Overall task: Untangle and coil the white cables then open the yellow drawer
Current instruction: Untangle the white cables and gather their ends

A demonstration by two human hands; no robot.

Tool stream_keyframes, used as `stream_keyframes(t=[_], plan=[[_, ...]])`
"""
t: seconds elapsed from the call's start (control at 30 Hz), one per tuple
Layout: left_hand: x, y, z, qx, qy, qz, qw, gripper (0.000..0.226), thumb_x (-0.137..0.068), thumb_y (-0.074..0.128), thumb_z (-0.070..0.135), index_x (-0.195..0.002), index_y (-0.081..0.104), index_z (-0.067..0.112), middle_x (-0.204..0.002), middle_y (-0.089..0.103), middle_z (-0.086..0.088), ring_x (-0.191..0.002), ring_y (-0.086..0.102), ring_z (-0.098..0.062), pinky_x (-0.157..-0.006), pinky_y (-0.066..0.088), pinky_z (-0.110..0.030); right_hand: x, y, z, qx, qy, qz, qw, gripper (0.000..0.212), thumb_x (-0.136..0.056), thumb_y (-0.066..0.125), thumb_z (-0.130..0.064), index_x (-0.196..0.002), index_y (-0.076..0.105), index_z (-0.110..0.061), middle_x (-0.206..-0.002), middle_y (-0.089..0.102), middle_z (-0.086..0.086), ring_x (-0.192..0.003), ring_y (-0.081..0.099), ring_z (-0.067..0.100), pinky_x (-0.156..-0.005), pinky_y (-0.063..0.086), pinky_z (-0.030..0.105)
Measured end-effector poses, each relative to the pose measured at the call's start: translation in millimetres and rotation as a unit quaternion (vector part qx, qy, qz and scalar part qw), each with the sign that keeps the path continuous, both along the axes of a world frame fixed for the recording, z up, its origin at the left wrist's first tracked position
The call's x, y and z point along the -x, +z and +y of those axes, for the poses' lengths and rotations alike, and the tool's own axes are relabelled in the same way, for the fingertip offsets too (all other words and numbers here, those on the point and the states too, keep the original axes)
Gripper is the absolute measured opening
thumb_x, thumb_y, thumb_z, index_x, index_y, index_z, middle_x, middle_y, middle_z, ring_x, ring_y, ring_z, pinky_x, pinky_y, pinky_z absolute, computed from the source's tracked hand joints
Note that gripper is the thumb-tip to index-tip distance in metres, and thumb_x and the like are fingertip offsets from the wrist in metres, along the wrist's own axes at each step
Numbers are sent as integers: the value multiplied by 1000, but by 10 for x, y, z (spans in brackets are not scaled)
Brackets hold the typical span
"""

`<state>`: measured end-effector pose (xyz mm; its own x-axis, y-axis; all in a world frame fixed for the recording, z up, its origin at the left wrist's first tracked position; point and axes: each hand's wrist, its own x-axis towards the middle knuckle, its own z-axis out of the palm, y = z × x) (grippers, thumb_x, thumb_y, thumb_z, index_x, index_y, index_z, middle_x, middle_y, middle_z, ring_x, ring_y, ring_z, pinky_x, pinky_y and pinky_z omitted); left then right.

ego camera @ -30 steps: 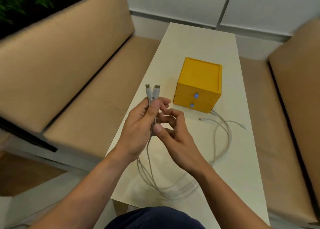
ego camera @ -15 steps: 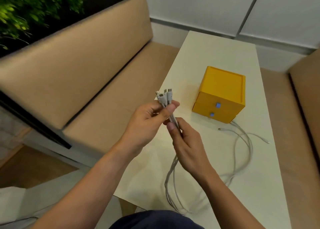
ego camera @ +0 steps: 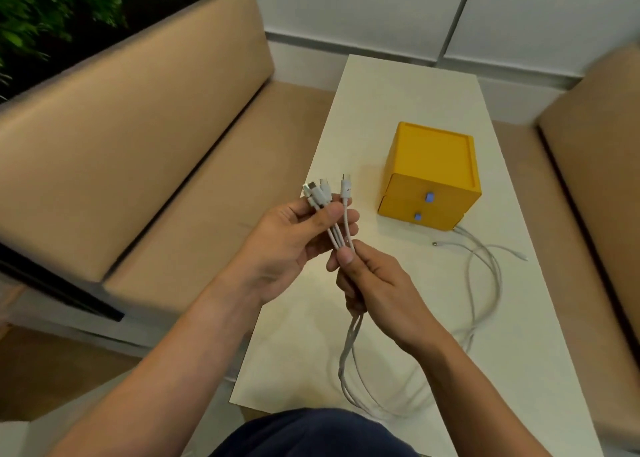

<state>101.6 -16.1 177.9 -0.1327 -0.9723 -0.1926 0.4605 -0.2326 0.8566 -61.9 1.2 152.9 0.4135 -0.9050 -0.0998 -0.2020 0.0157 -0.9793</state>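
Cables [ego camera: 338,234] — fingertip-pinched, left hand [ego camera: 287,245], right hand [ego camera: 377,283]

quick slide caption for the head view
Left hand and right hand hold bunched white cables over the table; yellow drawers closed.

White table [ego camera: 398,117] with yellow drawer box [ego camera: 433,165], loose white cables [ego camera: 485,269].

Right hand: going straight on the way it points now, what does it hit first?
Likely the left hand, which grips the white cables just ahead. The right hand points up-left along those cables, which it pinches. Depth between the hands is unclear from one view.
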Motion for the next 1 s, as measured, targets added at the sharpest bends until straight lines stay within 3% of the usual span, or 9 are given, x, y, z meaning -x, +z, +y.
stream_keyframes(t=[0.07, 0.17, 0.27, 0.43, 0.53, 0.67, 0.83, 0.93, 1.0], plan=[[-15, -6, -9, 1, -38, -24, 999, 30, -90, 64, 22, -114, 71, 6, -104, 78, -14, -99, 76, -24, -63, 58, -27, -7, -24, 23, 9, -11, 16, 1000, 36, -107, 42, -43, -94, 64, -16, -64, 45, 0, -57, 43, 14, -56, 45, 33], [-75, -8, -35, 9, -88, -77, 993, 26, -99, 60, 21, -117, 70, 5, -110, 78, -14, -108, 74, -25, -72, 59, -26, -23, -71, 60, 45, -33, 71, 996, 37, -105, 40, -51, -94, 65, -25, -64, 48, -7, -58, 44, 11, -58, 44, 38], [-96, -12, -44, 15, -83, -108, 991, 19, -102, 59, 17, -111, 71, 5, -102, 79, -14, -101, 76, -26, -72, 59, -26, -32, -54, 74, 48, -25, 107, 993, 38, -105, 39, -52, -98, 66, -27, -68, 58, -5, -62, 56, 11, -65, 55, 39], [-96, -36, -54, 35, -41, -107, 993, 15, -103, 58, 15, -105, 71, 6, -89, 77, -9, -92, 76, -24, -86, 62, -34, 193, 154, -72, 127, -19, 336, 933, 56, -93, 40, -76, -114, 72, -35, -104, 70, -18, -95, 63, 2, -85, 54, 36], [-132, 2, -50, 40, -42, -112, 992, 14, -101, 60, 16, -104, 72, 9, -91, 78, -7, -91, 77, -25, -86, 63, -35, 271, 389, -200, 128, -140, 188, 964, 50, -88, 50, -70, -115, 73, -35, -99, 72, -22, -95, 64, -2, -82, 54, 30], [-97, 77, -18, 58, -62, -126, 988, 17, -97, 62, 20, -104, 73, 11, -92, 78, -7, -89, 78, -25, -79, 62, -31, 133, 558, -359, 68, -72, 17, 995, 42, -92, 59, -53, -120, 74, -25, -105, 75, -8, -100, 70, 16, -85, 58, 36], [-113, 107, 11, 66, -74, -132, 986, 22, -95, 60, 28, -106, 75, 16, -97, 79, -9, -92, 78, -27, -81, 61, -31, 3, 535, -424, 143, -105, 5, 984, 12, -96, 70, -28, -104, 79, -26, -100, 75, -8, -91, 69, 13, -81, 56, 39], [-123, 94, 13, 63, -81, -130, 986, 25, -102, 55, 26, -118, 71, 16, -107, 79, -10, -97, 77, -30, -85, 61, -33, -16, 520, -422, 170, -108, 36, 979, 10, -97, 70, -29, -99, 77, -35, -100, 74, -10, -94, 70, 14, -82, 60, 45], [-114, 96, 15, 66, -87, -128, 986, 30, -100, 56, 28, -125, 69, 19, -112, 78, -11, -99, 77, -31, -87, 61, -34, -22, 530, -426, 178, -104, 49, 977, 10, -97, 70, -27, -100, 78, -33, -99, 73, -10, -93, 69, 13, -79, 60, 37]])
